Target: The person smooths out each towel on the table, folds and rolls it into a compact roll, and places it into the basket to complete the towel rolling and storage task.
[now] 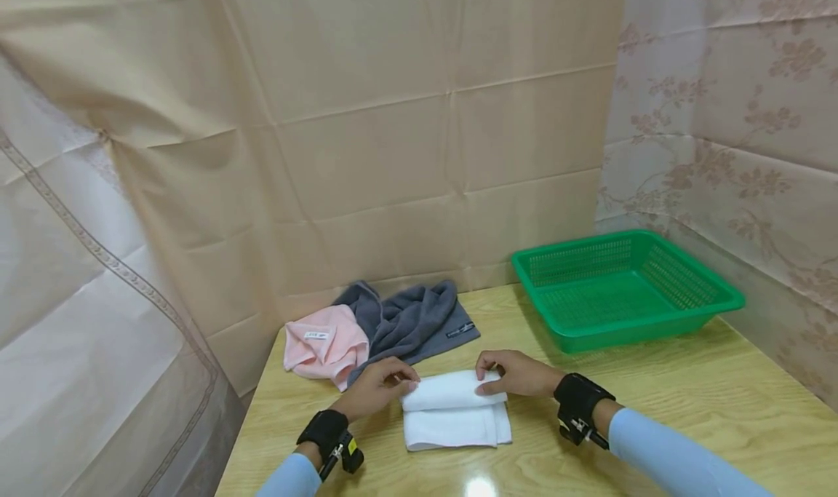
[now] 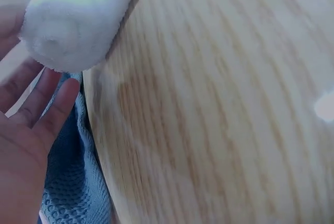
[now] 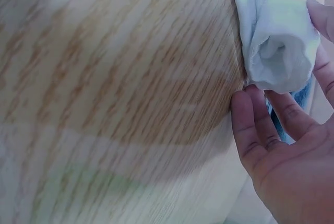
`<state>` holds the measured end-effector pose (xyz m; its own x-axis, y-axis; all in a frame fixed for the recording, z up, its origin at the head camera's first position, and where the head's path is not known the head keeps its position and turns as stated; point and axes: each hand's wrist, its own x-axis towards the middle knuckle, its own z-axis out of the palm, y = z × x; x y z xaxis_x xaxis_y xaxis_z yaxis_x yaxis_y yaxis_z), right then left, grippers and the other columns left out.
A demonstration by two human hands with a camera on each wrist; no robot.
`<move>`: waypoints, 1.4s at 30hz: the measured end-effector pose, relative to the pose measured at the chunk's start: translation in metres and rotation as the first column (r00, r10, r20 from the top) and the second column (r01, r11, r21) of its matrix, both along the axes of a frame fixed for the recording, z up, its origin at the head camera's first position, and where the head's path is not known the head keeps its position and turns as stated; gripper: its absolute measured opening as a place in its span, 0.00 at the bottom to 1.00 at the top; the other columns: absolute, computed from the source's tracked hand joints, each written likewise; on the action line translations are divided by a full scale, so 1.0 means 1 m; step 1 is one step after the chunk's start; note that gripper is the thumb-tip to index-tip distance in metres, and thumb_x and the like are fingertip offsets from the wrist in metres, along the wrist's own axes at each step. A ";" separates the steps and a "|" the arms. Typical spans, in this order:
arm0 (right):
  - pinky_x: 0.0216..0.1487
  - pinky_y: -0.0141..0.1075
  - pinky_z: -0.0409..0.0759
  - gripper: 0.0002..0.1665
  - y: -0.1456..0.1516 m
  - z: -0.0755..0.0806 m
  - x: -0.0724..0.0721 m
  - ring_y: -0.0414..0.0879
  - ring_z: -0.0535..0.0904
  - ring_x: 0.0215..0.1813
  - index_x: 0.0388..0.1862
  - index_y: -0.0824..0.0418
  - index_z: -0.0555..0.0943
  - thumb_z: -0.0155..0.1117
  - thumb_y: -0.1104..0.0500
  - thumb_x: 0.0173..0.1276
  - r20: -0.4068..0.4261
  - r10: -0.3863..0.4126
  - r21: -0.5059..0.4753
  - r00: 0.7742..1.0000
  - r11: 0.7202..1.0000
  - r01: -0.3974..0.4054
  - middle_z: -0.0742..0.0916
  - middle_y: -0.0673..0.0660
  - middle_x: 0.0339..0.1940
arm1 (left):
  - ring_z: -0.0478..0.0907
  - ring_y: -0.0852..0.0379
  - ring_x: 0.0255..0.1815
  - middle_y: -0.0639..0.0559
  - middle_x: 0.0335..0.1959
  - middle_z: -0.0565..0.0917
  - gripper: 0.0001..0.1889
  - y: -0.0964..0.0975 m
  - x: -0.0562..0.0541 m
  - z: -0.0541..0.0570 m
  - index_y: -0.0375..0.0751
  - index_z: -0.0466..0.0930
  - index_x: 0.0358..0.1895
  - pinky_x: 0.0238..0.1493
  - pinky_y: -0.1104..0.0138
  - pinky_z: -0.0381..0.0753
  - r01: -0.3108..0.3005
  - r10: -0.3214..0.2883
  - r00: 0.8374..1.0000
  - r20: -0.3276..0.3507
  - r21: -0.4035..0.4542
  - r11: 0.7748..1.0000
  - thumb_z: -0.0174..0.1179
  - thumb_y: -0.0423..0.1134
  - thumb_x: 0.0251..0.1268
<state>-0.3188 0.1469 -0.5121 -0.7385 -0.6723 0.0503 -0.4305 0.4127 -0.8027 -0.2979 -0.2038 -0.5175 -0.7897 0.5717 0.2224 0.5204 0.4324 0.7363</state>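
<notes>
A white towel (image 1: 452, 426) lies at the front middle of the table, its far part rolled up and its near part flat. My left hand (image 1: 374, 389) holds the left end of the roll, thumb on the near side. At the right end, my right hand (image 1: 524, 375) grips the roll between thumb and fingers. The left wrist view shows the coiled end of the white towel (image 2: 68, 36) against the fingers of the left hand (image 2: 26, 140). In the right wrist view, a hollow shows in the towel's rolled end (image 3: 282, 57), with the right hand (image 3: 295, 156) around it.
Behind the left hand lie a crumpled pink towel (image 1: 327, 344) and a dark grey towel (image 1: 419, 319), partly touching. A green plastic basket (image 1: 655, 326) stands at the back right of the wooden table (image 1: 655, 402). Curtains hang behind and at both sides.
</notes>
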 end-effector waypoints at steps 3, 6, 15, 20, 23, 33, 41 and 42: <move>0.49 0.40 0.71 0.14 0.000 0.001 0.001 0.50 0.75 0.50 0.42 0.55 0.80 0.75 0.50 0.67 -0.005 0.000 -0.007 1.000 1.000 0.000 0.83 0.50 0.45 | 0.80 0.57 0.47 0.55 0.48 0.84 0.09 0.000 0.000 0.000 0.50 0.85 0.49 0.50 0.61 0.80 -0.005 0.005 1.000 0.027 -0.014 1.000 0.66 0.46 0.73; 0.51 0.41 0.71 0.14 -0.001 0.000 0.002 0.51 0.75 0.51 0.41 0.55 0.80 0.76 0.50 0.67 -0.009 0.002 0.002 1.000 1.000 -0.002 0.83 0.49 0.45 | 0.81 0.56 0.47 0.55 0.47 0.84 0.09 0.000 0.000 0.000 0.51 0.84 0.48 0.50 0.62 0.81 -0.013 0.015 0.997 0.075 -0.028 1.000 0.68 0.47 0.71; 0.46 0.39 0.71 0.15 -0.003 -0.001 0.002 0.45 0.74 0.44 0.36 0.54 0.80 0.79 0.51 0.63 -0.065 0.033 0.044 0.997 0.999 -0.030 0.82 0.46 0.40 | 0.81 0.55 0.56 0.47 0.55 0.85 0.07 0.000 0.001 0.001 0.45 0.84 0.48 0.54 0.62 0.81 0.123 -0.113 0.971 0.212 -0.038 0.992 0.60 0.43 0.78; 0.42 0.37 0.69 0.17 -0.005 0.001 0.003 0.44 0.73 0.40 0.32 0.55 0.79 0.81 0.53 0.60 -0.083 0.029 0.075 0.996 0.997 -0.023 0.80 0.47 0.35 | 0.82 0.60 0.52 0.58 0.51 0.85 0.15 0.001 0.003 0.004 0.48 0.82 0.58 0.55 0.63 0.80 0.113 -0.080 0.965 0.249 -0.124 0.986 0.62 0.48 0.76; 0.40 0.37 0.69 0.19 -0.007 0.001 0.005 0.45 0.73 0.40 0.33 0.55 0.77 0.82 0.53 0.59 -0.069 0.000 0.076 0.998 0.997 0.006 0.80 0.47 0.35 | 0.81 0.62 0.50 0.61 0.51 0.86 0.16 0.000 0.005 0.007 0.52 0.85 0.58 0.53 0.65 0.80 0.080 -0.033 0.966 0.256 -0.177 0.981 0.64 0.51 0.73; 0.49 0.43 0.78 0.30 -0.017 -0.001 -0.003 0.47 0.78 0.49 0.56 0.59 0.80 0.83 0.55 0.57 -0.066 -0.046 0.097 0.997 0.994 0.052 0.83 0.52 0.47 | 0.77 0.69 0.38 0.67 0.41 0.85 0.15 0.005 -0.008 0.007 0.54 0.89 0.52 0.41 0.71 0.77 0.166 -0.126 0.980 0.155 -0.286 0.944 0.67 0.55 0.69; 0.45 0.39 0.78 0.24 -0.021 0.001 0.000 0.44 0.77 0.44 0.51 0.58 0.82 0.82 0.56 0.58 -0.104 -0.034 0.128 0.994 0.991 0.048 0.83 0.47 0.42 | 0.76 0.69 0.36 0.67 0.38 0.83 0.15 0.012 -0.011 0.005 0.52 0.87 0.48 0.40 0.71 0.76 0.152 -0.129 0.987 0.099 -0.279 0.948 0.71 0.54 0.65; 0.44 0.38 0.77 0.23 -0.021 0.001 0.000 0.43 0.77 0.43 0.50 0.57 0.81 0.82 0.56 0.59 -0.105 -0.036 0.123 0.994 0.991 0.049 0.83 0.47 0.41 | 0.76 0.68 0.38 0.66 0.39 0.83 0.15 0.013 -0.012 0.005 0.52 0.87 0.48 0.41 0.71 0.77 0.131 -0.119 0.991 0.063 -0.276 0.952 0.71 0.54 0.65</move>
<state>-0.3191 0.1262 -0.5111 -0.7618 -0.6463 0.0448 -0.4879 0.5268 -0.6960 -0.3098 -0.1909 -0.5130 -0.7135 0.7006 0.0059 0.5528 0.5577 0.6192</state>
